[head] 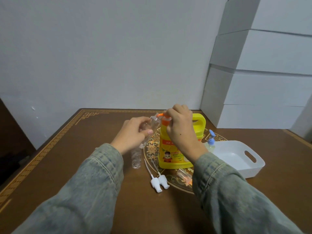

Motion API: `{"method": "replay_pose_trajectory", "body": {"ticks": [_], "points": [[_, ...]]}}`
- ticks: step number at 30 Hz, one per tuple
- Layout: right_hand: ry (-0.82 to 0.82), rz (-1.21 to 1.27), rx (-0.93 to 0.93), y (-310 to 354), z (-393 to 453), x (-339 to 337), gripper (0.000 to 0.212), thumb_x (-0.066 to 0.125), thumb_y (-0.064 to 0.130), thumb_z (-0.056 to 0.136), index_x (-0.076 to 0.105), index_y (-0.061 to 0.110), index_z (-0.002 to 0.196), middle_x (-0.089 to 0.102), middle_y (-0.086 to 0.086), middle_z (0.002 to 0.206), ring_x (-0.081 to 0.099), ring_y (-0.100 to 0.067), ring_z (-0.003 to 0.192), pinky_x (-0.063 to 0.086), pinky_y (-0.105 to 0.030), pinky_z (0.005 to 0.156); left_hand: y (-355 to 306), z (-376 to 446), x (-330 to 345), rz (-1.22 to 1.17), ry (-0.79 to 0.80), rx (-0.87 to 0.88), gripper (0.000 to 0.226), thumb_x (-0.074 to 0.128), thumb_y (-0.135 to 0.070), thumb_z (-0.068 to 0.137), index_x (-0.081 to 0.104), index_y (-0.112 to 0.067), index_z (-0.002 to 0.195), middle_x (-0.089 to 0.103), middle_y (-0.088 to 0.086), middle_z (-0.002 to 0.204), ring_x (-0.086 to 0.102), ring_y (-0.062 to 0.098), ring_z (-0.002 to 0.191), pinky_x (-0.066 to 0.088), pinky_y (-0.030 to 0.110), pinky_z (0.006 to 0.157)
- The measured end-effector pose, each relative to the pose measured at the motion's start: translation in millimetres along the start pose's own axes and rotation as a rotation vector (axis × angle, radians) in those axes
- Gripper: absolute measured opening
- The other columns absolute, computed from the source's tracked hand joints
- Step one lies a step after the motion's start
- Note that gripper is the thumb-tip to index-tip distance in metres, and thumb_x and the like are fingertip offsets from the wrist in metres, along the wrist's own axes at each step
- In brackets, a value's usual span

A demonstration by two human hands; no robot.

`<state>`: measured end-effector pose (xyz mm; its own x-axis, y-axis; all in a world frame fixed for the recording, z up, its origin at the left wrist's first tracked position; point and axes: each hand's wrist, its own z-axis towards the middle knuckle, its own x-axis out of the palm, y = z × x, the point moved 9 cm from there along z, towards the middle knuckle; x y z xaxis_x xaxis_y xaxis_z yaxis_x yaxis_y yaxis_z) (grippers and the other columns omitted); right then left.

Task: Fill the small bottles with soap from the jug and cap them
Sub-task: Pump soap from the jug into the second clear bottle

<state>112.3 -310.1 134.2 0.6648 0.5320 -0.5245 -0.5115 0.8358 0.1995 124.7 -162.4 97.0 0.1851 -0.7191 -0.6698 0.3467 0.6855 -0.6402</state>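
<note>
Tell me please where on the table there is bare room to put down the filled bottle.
Bare wood lies left of the empty bottle toward the table edge, and near, between the two sleeves, below the white pump caps. The white tray is also empty. It is crowded around the yellow jug: caps, a lying bottle and the blue pump bottle.

A brown desk (70, 166) with a gold inlaid border carries a yellow soap jug (175, 149). Left of the jug stands a clear small bottle (136, 159); in front lie two white pump caps (159, 182); right sit a blue-pump bottle (210, 144) and white tray (243, 159).
</note>
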Motion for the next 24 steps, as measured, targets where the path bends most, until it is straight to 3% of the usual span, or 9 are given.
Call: {"method": "replay_pose_trajectory", "body": {"ticks": [6, 9, 15, 20, 24], "points": [[0.048, -0.002, 0.024, -2, 20, -6, 0.017, 0.074, -0.001, 0.065, 0.071, 0.008, 0.078, 0.060, -0.008, 0.080, 0.055, -0.032, 0.078, 0.043, -0.041, 0.068, -13, 3, -11, -0.023, -0.011, 0.003, 0.044, 0.071, -0.018, 0.084, 0.060, -0.016, 0.127, 0.063, -0.015, 0.088, 0.063, 0.013, 0.093, 0.048, 0.029, 0.091], [-0.015, 0.013, 0.010, -1, 15, -8, 0.016, 0.071, -0.003, 0.066, 0.067, 0.007, 0.077, 0.058, -0.009, 0.080, 0.053, -0.032, 0.077, 0.042, -0.041, 0.067, -12, 4, -10, -0.029, -0.006, 0.005, 0.044, 0.071, -0.019, 0.084, 0.060, -0.017, 0.127, 0.064, -0.012, 0.092, 0.063, 0.012, 0.094, 0.048, 0.029, 0.092], [-0.015, 0.001, 0.010, 3, 1, 1, 0.015, 0.053, 0.002, 0.068, 0.064, 0.010, 0.076, 0.056, -0.006, 0.079, 0.048, -0.029, 0.075, 0.017, -0.029, 0.067, 5, -3, 2, -0.082, -0.004, -0.050, 0.043, 0.072, -0.017, 0.083, 0.061, -0.015, 0.125, 0.067, -0.001, 0.100, 0.065, 0.017, 0.096, 0.050, 0.035, 0.096], [0.046, 0.017, 0.032, -1, 19, -7, 0.019, 0.075, -0.003, 0.064, 0.070, 0.008, 0.078, 0.060, -0.009, 0.080, 0.055, -0.034, 0.077, 0.044, -0.039, 0.067, -4, 6, -6, -0.149, 0.054, -0.059, 0.041, 0.072, -0.015, 0.084, 0.062, -0.014, 0.123, 0.067, -0.002, 0.095, 0.065, 0.017, 0.099, 0.052, 0.041, 0.096], [0.024, 0.028, 0.029, -1, 17, -6, 0.020, 0.074, -0.005, 0.061, 0.067, 0.007, 0.075, 0.058, -0.010, 0.079, 0.053, -0.034, 0.076, 0.042, -0.040, 0.065, -3, 8, -5, -0.163, 0.083, -0.057, 0.039, 0.071, -0.013, 0.084, 0.063, -0.013, 0.123, 0.066, -0.007, 0.094, 0.064, 0.013, 0.098, 0.054, 0.039, 0.094]]}}
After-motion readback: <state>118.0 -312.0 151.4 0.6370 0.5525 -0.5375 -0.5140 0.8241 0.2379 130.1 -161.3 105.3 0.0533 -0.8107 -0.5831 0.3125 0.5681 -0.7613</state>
